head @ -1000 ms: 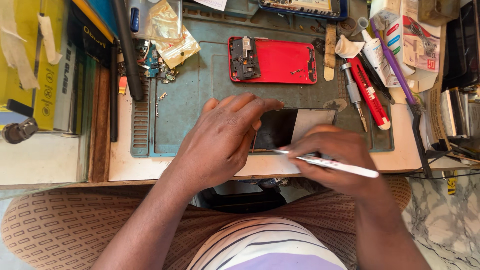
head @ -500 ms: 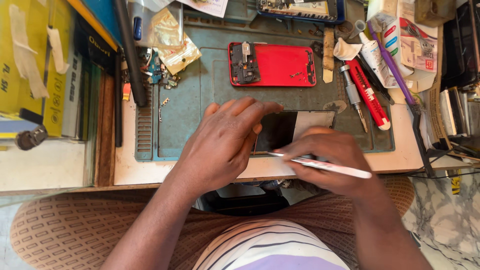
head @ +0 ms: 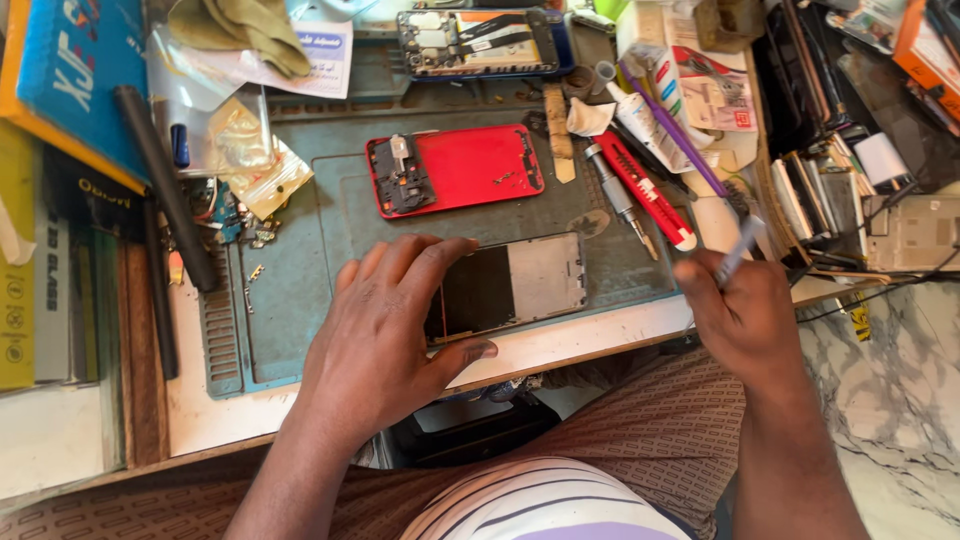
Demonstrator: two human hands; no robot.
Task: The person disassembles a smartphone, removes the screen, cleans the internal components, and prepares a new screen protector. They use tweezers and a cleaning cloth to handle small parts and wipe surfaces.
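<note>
The left hand [head: 385, 335] spreads flat, fingers pinning the black-and-grey phone screen frame [head: 510, 283] at the near edge of the teal work mat [head: 300, 290]. The right hand [head: 740, 310] curls tightly around a slim white tool [head: 738, 250], off to the side. Uneven pressing could crack the thin frame.

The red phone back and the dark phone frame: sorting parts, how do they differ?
The red phone back lies untouched, farther up the mat; the dark phone frame lies near the edge under the left hand. The back is red; the frame is black and grey. Both lie flat.
</note>
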